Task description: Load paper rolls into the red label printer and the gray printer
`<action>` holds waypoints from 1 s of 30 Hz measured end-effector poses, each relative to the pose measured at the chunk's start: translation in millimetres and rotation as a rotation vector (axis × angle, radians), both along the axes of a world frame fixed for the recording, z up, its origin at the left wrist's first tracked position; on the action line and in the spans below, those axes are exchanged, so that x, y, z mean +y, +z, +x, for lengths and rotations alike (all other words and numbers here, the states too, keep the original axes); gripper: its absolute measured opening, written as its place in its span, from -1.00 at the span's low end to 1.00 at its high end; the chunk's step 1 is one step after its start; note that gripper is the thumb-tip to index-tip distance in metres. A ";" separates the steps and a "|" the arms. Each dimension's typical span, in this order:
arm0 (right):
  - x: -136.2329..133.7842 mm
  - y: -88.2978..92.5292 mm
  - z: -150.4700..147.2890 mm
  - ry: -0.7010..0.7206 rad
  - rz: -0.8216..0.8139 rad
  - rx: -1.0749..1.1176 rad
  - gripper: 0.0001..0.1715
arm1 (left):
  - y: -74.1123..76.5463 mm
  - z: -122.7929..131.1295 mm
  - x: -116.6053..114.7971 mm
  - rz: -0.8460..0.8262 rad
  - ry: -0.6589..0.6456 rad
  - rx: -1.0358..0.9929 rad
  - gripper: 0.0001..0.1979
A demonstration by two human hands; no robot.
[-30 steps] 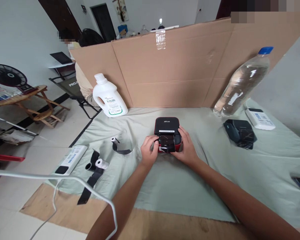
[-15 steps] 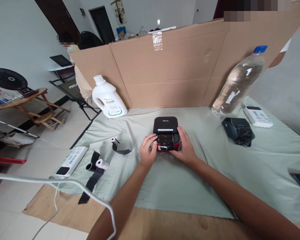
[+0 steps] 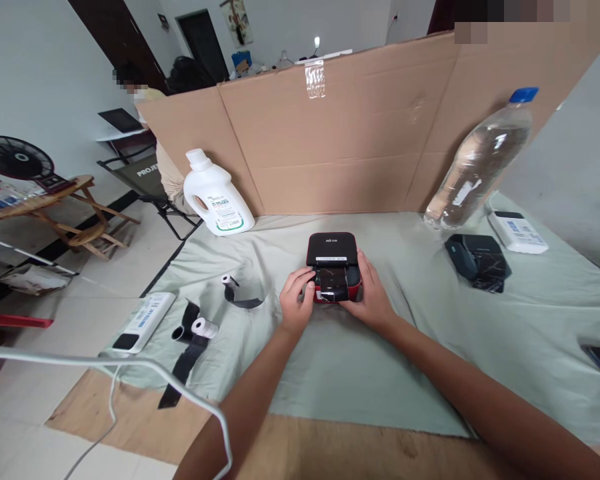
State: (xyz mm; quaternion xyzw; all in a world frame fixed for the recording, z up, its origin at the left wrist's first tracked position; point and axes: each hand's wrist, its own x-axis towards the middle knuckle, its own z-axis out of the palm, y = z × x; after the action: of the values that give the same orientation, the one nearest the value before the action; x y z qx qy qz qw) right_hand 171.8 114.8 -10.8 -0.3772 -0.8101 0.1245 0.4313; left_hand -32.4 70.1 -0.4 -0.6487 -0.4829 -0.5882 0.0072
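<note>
A small black-and-red label printer (image 3: 333,248) lies on the green cloth (image 3: 370,373) at the middle of the table. Dark glossy tape runs down over its front. My left hand (image 3: 297,297) grips the left front corner, fingers bent onto its upper face. Along the right side, my right hand (image 3: 373,292) holds the printer between thumb at the front edge and fingers at the side. The printer's underside is hidden.
Paper rolls (image 3: 205,327) with black strips and a white power bank (image 3: 145,321) lie left. A white jug (image 3: 219,197) and a water bottle (image 3: 480,170) lean on the cardboard (image 3: 330,147). A tape-wrapped black device (image 3: 477,262) sits right. A white cable (image 3: 155,365) crosses the lower left.
</note>
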 end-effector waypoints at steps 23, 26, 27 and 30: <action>-2.7 -4.9 -1.8 -0.064 -0.020 -0.016 0.31 | -0.4 -0.7 0.2 -0.012 -0.003 0.001 -0.73; -3.7 -4.1 -2.2 -0.072 -0.038 -0.015 0.29 | -0.4 -0.6 0.2 -0.009 -0.009 -0.010 -0.73; -4.1 -3.6 -2.3 -0.076 -0.042 -0.013 0.26 | -0.5 -0.7 0.2 -0.013 -0.007 -0.010 -0.73; -4.5 -1.9 -2.2 -0.067 -0.062 -0.004 0.22 | -1.0 -1.1 0.3 -0.031 -0.006 -0.009 -0.72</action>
State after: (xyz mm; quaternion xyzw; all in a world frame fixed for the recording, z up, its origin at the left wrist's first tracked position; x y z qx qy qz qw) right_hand 169.6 110.3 -12.7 -0.4174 -0.7936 0.1341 0.4219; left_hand -33.5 70.4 -1.4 -0.6475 -0.4898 -0.5838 -0.0067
